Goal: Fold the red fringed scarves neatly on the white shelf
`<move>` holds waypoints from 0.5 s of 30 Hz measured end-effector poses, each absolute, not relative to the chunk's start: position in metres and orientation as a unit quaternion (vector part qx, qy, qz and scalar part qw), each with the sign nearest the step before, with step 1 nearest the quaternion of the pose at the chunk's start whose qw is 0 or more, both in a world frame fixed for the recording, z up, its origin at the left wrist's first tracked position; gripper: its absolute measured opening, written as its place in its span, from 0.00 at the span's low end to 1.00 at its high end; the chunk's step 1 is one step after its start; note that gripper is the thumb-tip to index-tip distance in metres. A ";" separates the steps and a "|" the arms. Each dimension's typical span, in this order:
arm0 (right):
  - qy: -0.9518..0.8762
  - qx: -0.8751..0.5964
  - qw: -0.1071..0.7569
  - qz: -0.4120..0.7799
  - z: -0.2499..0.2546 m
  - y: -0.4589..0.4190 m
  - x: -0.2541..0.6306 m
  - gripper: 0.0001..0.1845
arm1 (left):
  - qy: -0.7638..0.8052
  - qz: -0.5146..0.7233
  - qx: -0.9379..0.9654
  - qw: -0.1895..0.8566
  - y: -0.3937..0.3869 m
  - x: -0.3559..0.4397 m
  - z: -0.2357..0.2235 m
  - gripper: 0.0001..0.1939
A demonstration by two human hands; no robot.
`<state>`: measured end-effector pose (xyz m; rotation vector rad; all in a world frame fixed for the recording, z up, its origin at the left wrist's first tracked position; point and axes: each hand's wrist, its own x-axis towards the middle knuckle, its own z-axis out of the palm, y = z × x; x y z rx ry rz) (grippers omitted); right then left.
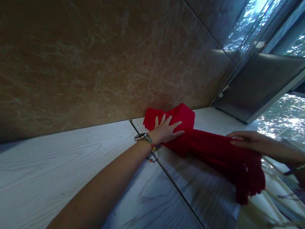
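A red scarf [214,147] with a fringed end lies over the pale wood-grain surface, close to the brown wall. My left hand [167,130] rests flat on its bunched far part, fingers spread and pressing on the cloth. At the right, my right hand [243,139] grips the upper edge of the scarf near the fringed end, which hangs down below it. Some of the right fingers are hidden by the cloth. A watch [141,137] and a beaded bracelet [150,141] are on my left wrist.
A brown marbled tile wall [93,58] rises along the far side of the wood-grain surface [69,164]. Dark seams cross that surface. A grey metallic panel [263,82] stands at the back right beside windows with trees outside. Pale rails [273,205] are at the lower right.
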<state>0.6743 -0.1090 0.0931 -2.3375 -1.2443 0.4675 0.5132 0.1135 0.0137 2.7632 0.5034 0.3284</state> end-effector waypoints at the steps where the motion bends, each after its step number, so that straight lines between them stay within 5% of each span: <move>1: -0.446 -0.851 0.215 0.176 0.100 -0.109 0.681 0.19 | 0.177 0.118 0.965 0.156 0.114 0.513 0.014 0.31; 4: -0.472 -0.845 0.156 0.199 0.106 -0.105 0.694 0.18 | 0.187 0.127 0.963 0.150 0.112 0.513 0.014 0.31; 10: -0.525 -0.849 0.021 0.061 0.064 -0.093 0.692 0.21 | 0.198 0.169 0.958 0.117 0.108 0.516 0.006 0.30; 15: -0.518 -0.852 0.069 0.032 0.043 -0.111 0.698 0.27 | 0.199 0.177 0.957 0.112 0.109 0.517 0.004 0.28</move>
